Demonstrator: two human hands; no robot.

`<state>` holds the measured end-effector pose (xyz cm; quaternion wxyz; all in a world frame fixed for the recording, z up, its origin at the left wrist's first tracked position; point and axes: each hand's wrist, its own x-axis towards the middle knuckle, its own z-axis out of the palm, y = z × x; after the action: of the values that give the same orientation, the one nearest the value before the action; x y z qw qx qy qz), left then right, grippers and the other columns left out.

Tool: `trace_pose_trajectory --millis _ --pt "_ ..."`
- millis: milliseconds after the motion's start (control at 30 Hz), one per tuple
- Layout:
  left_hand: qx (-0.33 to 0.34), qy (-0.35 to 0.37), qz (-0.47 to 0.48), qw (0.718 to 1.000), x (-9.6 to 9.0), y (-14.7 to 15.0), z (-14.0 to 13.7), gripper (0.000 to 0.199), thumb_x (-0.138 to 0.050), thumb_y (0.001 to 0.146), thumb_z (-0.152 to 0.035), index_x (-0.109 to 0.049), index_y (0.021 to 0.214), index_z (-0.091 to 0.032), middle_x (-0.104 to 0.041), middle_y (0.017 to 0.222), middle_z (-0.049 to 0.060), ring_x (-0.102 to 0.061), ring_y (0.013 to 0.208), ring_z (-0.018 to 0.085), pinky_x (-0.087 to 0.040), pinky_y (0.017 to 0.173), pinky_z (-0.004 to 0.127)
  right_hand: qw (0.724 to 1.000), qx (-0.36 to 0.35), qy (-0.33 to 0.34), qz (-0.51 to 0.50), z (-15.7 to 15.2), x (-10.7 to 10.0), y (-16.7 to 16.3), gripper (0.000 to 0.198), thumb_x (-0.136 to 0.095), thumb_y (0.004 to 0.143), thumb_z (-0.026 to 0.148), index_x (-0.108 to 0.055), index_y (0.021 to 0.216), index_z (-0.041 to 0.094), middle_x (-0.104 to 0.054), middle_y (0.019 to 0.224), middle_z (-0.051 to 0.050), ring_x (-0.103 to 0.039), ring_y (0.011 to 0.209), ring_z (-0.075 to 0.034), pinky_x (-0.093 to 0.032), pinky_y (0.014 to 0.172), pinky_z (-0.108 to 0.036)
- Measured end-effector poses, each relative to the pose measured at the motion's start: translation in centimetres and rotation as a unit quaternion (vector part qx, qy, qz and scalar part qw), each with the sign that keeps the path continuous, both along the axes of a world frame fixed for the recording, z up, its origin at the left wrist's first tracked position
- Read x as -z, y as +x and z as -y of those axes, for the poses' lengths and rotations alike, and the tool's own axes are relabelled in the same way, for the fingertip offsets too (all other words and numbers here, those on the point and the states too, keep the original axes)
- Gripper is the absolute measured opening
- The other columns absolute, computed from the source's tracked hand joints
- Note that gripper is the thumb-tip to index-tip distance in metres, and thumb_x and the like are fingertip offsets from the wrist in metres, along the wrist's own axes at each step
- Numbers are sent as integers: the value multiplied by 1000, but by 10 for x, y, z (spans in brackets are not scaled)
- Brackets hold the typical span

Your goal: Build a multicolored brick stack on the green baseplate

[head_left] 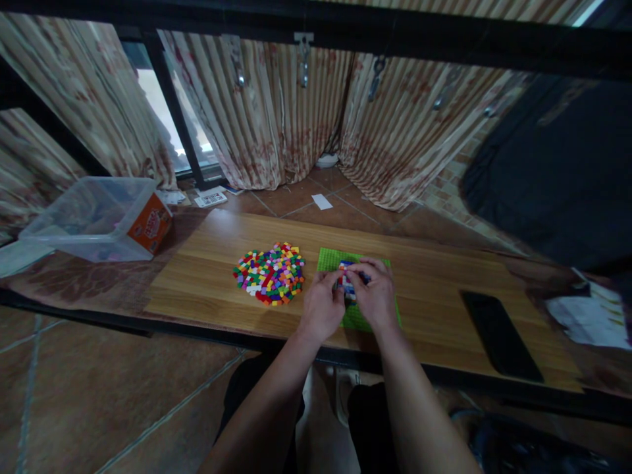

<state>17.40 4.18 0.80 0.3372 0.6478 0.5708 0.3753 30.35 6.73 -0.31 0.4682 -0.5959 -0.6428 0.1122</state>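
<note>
A green studded baseplate [358, 320] lies on the wooden board in front of me. On it is a small build of blue, white and red building bricks [348, 287], partly covered by my fingers. My left hand [322, 304] is closed, its fingertips at the left side of the build. From the right, my right hand [375, 289] is curled over the same bricks, thumb and fingers pressed together near the left fingertips. Which single bricks they grip is too small to tell. To the left lies a loose heap of many-coloured building bricks [270, 273].
A clear plastic bin [93, 224] with an orange label stands at the far left. A dark phone-like slab [501, 336] lies on the board [197, 289] at right. White papers [590, 313] lie at the right edge. A dark bar [316, 46] with hanging clips spans the top.
</note>
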Motion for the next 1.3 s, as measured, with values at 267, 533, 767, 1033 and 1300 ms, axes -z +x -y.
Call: trace_pose_trajectory --millis 267,533,767,1033,1300 --pt "-1 7 -5 1000 2 0 0 40 -50 85 -11 -62 123 -19 -61 115 11 -63 98 22 -53 90 38 999 14 -9 -45 -2 2 2 17 -59 84 34 -73 88 24 -65 103 -8 -58 103 -25 -43 96 -47" --pt "-2 11 -12 1000 -2 0 2 41 -50 86 -11 -62 124 -20 -62 113 10 -62 101 20 -50 96 36 1000 22 -12 -4 -7 4 -1 17 -64 79 34 -71 88 21 -66 96 -9 -58 99 -26 -43 94 -47" --pt "-1 12 -14 1000 0 0 2 41 -50 86 -12 -61 124 -21 -62 112 9 -63 99 20 -52 94 35 999 26 -9 -28 -9 6 -1 15 -64 78 35 -71 85 23 -65 94 -8 -59 98 -26 -43 94 -48" --pt "-5 21 -19 1000 1 0 2 41 -51 86 -12 -61 125 -20 -63 115 10 -63 103 22 -51 97 37 999 24 -9 -45 -10 7 -2 13 -64 76 34 -70 83 25 -65 94 -6 -59 96 -25 -44 93 -48" --pt "-2 25 -25 999 1 0 3 41 -50 86 -11 -60 125 -19 -64 116 10 -62 106 22 -49 99 37 999 7 -21 -45 -10 4 -2 11 -63 76 29 -71 82 25 -68 90 -5 -61 93 -25 -45 93 -48"
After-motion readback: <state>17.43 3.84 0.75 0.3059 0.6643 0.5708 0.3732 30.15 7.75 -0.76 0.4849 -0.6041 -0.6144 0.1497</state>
